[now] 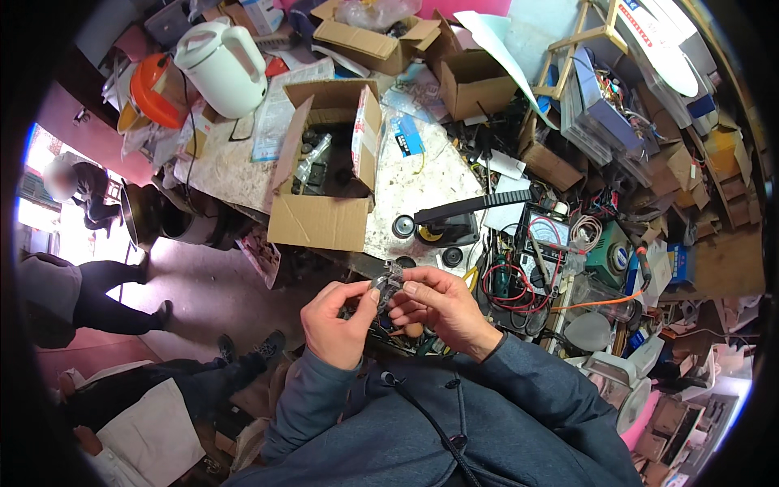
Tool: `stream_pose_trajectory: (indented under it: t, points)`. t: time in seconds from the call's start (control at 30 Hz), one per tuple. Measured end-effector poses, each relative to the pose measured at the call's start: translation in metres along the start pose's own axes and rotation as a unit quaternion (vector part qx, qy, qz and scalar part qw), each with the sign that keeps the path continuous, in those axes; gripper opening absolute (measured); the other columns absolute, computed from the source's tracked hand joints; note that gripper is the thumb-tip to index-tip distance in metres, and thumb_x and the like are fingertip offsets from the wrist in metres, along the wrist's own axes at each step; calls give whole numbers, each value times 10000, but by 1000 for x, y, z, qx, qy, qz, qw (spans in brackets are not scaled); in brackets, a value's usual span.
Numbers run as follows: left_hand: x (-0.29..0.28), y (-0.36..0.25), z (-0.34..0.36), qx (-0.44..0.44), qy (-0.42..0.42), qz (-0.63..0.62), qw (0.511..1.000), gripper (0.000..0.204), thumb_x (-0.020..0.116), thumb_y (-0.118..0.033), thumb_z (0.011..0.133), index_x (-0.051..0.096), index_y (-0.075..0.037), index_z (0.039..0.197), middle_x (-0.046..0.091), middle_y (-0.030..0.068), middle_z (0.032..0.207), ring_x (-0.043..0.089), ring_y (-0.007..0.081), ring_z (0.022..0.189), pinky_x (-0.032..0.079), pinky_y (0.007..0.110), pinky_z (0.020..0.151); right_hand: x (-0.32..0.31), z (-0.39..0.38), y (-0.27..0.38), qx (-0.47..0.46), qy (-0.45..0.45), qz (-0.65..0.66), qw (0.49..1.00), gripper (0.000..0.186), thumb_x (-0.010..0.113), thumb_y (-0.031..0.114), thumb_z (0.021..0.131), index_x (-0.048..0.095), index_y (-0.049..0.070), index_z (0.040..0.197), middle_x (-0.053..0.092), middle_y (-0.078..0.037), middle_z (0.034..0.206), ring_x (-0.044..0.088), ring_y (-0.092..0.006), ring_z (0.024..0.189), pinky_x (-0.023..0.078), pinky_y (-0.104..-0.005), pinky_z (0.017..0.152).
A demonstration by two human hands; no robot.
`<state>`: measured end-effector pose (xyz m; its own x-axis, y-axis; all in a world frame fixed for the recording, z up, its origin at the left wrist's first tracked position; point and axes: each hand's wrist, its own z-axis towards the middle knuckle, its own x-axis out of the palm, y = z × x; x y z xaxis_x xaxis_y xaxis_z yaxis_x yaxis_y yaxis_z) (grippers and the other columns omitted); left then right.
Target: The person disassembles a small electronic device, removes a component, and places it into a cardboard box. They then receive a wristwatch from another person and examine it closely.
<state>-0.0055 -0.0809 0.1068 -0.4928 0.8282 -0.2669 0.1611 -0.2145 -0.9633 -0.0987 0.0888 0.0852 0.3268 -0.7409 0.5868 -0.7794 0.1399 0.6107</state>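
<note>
Near the lower middle, my left hand pinches a small grey, metal-looking part between thumb and fingers. My right hand grips the same part from the right, with its thumb against it. The part's lower detail is partly hidden by my fingers. Just beyond the hands on the worktop are black round knobs or caps and a black device with a long ribbed strap or bar angled to the right.
An open cardboard box with parts stands behind. A white kettle is at back left. Tangled leads, a meter and an orange-corded tool crowd the right. Other people's legs and a person are on the left.
</note>
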Motion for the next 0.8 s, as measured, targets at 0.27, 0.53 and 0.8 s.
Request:
stream_pose_trajectory:
  t: [0.27, 0.53, 0.8]
  points:
    - [5, -1, 1, 258, -7, 203, 945, 232, 793, -6, 748, 744, -26, 973, 691, 89, 856, 648, 276, 772, 522, 365, 711, 1, 3, -6, -40, 25, -37, 998, 254, 657, 115, 1017, 612, -7, 1235, 722, -96, 1042, 730, -170, 914, 605, -287, 799]
    - [7, -9, 2, 274, -10, 233, 933, 233, 770, -30, 717, 718, -51, 943, 685, 81, 889, 634, 303, 852, 490, 414, 795, -4, 2, -11, 19, 66, 74, 995, 221, 573, 120, 1054, 632, 5, 1233, 703, -89, 1120, 705, -168, 1018, 580, -313, 904]
    - [8, -10, -3, 203, -14, 199, 958, 193, 756, -8, 711, 697, -29, 893, 678, 97, 871, 638, 308, 809, 521, 407, 726, -2, 5, -17, 55, 67, 122, 989, 234, 585, 107, 1044, 621, 4, 1251, 702, -92, 1119, 694, -167, 1009, 571, -328, 911]
